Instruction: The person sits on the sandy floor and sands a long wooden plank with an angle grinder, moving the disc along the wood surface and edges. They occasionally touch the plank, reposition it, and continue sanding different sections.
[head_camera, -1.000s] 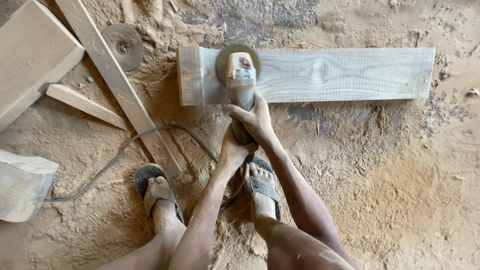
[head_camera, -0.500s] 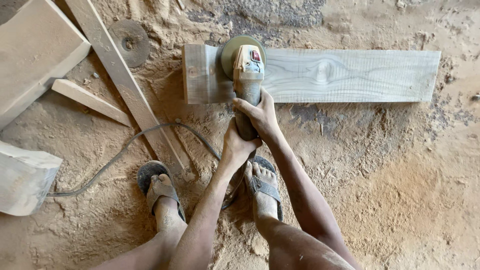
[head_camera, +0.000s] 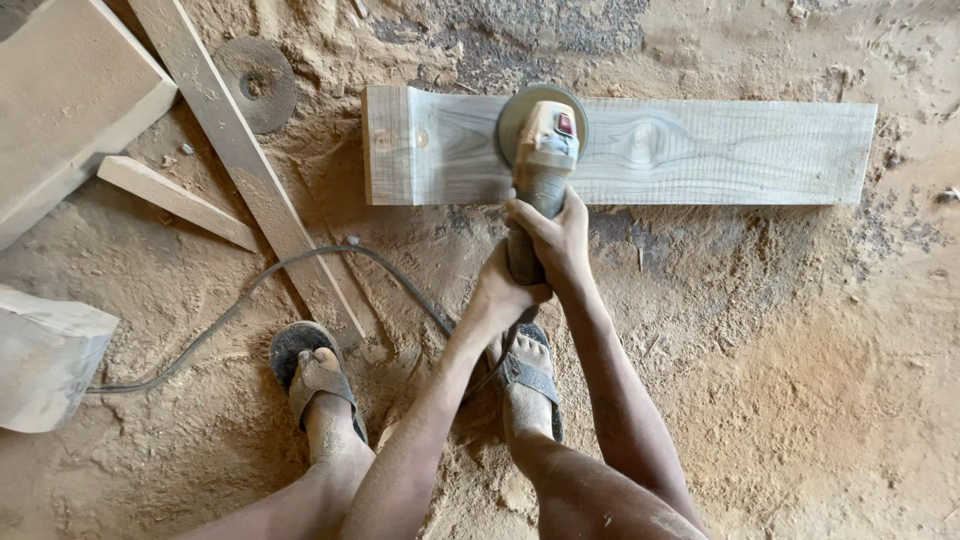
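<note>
Both hands are on the angle grinder (head_camera: 541, 150) here, gripping it one behind the other along the handle. The right hand (head_camera: 556, 238) is the forward one, its fingers (head_camera: 528, 215) wrapped tight around the grey body just behind the head. The left hand (head_camera: 503, 292) sits right behind it, fingers closed around the rear end of the handle, the two hands touching each other.

The grinder's round sanding disc (head_camera: 520, 108) is lying flat on the long pale wooden plank (head_camera: 720, 152), a bit left of the plank's middle and just left of a knot in the grain. The plank itself lies flat on the sawdust-covered floor (head_camera: 800, 380), running left to right across the top of the view (the short left section looks slightly set off by a line across the board, can't tell if it's a cut or a joint).

A dark power cord (head_camera: 250, 295) snakes from the left edge across the floor toward the hands. Both feet are in worn sandals, left foot (head_camera: 318, 385) out on the sawdust, right foot (head_camera: 528, 375) directly below the hands.

Off to the left there's a long thin wooden slat (head_camera: 240, 165) lying diagonally, a shorter offcut (head_camera: 175, 200) beside it, a big flat board (head_camera: 65, 100) in the corner, a pale chunky block (head_camera: 45, 360) at the left edge, and a spare worn disc (head_camera: 256, 82) lying loose near the slat.
</note>
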